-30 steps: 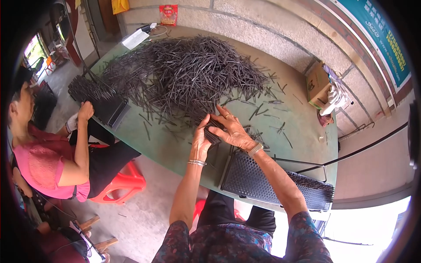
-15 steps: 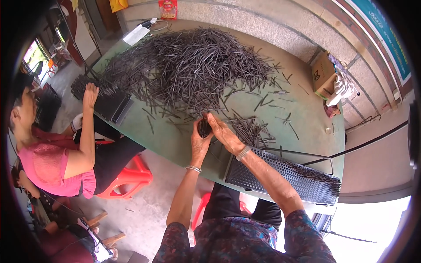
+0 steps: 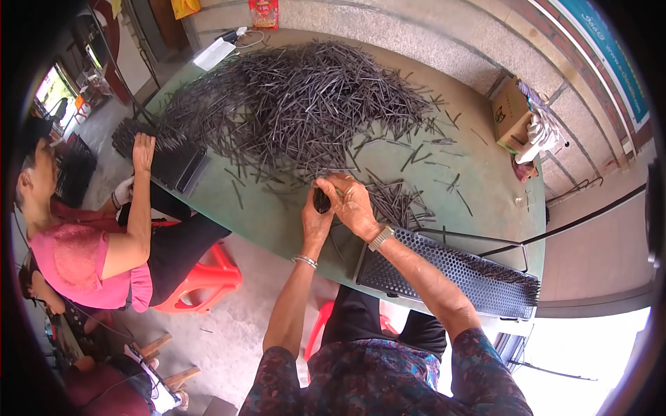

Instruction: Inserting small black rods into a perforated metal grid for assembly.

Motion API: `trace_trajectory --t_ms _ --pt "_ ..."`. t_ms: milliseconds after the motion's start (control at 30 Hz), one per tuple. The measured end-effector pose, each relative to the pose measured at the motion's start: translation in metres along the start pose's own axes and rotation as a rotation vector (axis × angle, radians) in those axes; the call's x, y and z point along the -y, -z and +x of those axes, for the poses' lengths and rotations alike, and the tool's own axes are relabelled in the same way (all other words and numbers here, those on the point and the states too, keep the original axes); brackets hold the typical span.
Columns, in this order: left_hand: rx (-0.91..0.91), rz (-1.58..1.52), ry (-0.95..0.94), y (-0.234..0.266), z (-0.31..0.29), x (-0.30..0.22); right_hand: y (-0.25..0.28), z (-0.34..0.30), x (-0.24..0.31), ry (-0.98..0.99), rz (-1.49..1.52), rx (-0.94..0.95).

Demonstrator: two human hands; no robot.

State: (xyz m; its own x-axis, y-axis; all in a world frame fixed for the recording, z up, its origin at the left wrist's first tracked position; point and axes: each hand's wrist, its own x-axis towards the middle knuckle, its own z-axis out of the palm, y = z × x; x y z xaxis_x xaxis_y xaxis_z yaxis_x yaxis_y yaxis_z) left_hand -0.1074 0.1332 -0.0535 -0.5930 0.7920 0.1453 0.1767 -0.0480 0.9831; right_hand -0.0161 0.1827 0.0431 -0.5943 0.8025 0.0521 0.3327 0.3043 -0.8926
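Observation:
My left hand (image 3: 316, 220) is wrapped round a bundle of dark thin sticks (image 3: 322, 202), whose ends show between thumb and fingers. Over it lies my right hand (image 3: 352, 204), its fingers bent against the top of the bundle; whether it pinches a stick is hidden. Just beyond both hands spreads a large heap of dark sticks (image 3: 305, 97). A smaller pile of the same sticks (image 3: 399, 201) lies right of my right hand. Beneath my right forearm is a black perforated tray (image 3: 444, 274), with a row of sticks standing along its right part.
A co-worker in a pink top (image 3: 90, 267) sits at the left, one hand at another rack of sticks (image 3: 149, 135). The green table (image 3: 485, 215) bears a cardboard box (image 3: 510, 114) at its right edge. A thin black bar crosses above the tray. Red stools (image 3: 201, 284) stand below.
My right hand has turned, its fingers curling over the top of the bundle where they were stretched alongside it. The left hand keeps its hold nearly in place.

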Motion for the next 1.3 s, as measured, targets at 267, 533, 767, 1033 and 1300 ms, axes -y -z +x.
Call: trace_trajectory --t_ms 267,533,767,1033,1300 --pt "-0.051 -0.087 -0.081 -0.011 0.012 0.003 0.009 0.007 0.001 0.343 -0.098 -0.262" --pt "0.000 -1.150 0.531 -0.010 0.052 -0.003 0.074 -0.003 0.037 0.069 0.354 -0.253" --pt "0.110 -1.320 0.598 -0.035 0.054 -0.034 0.086 -0.049 0.029 -0.046 0.210 -0.242" --pt "0.281 -1.203 0.674 -0.065 -0.008 -0.092 0.117 -0.084 0.037 0.151 0.142 -0.199" --pt "0.310 -1.142 0.688 -0.095 -0.032 -0.094 0.142 -0.112 0.029 0.280 -0.260 -0.347"
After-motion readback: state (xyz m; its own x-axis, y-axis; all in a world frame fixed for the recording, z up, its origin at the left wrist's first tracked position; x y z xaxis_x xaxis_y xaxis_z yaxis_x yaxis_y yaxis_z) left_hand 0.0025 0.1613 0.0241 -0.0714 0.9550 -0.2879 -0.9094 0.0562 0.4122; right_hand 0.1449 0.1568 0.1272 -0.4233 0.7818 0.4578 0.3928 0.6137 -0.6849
